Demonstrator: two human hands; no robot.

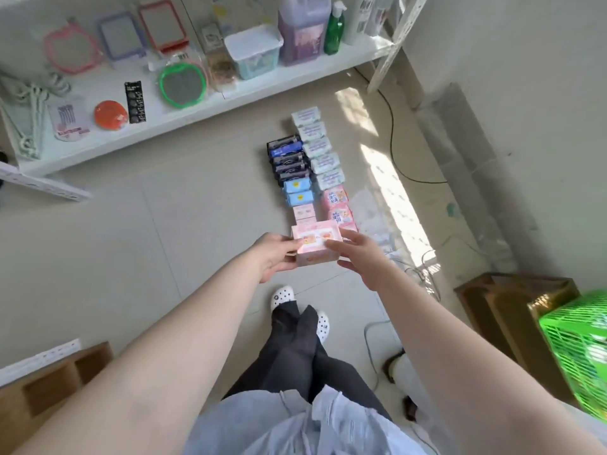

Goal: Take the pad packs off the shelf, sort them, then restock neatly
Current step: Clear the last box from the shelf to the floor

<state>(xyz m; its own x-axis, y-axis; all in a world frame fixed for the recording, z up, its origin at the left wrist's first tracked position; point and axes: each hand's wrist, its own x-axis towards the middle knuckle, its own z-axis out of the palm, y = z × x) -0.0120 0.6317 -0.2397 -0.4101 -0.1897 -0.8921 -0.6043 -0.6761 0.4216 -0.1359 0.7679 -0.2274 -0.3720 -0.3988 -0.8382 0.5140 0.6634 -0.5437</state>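
Both hands hold a pink pad box (316, 244) above the floor, at the near end of two rows of packs. My left hand (275, 257) grips its left side and my right hand (360, 254) grips its right side. On the floor beyond it lie small pink packs (303, 213), pink printed packs (335, 199), light blue packs (298, 192), dark blue and black packs (289, 157), and several pale green-white packs (317, 139). The white shelf (138, 133) stands to the left.
The shelf carries mirrors (182, 85), a lidded tub (254, 50), a purple jug (303, 29) and a green bottle (335, 29). A black cable (394, 152) crosses the floor. A green basket (581, 349) sits on a brown stand at right. A wooden crate (49, 382) is lower left. My feet (282, 295) are below the box.
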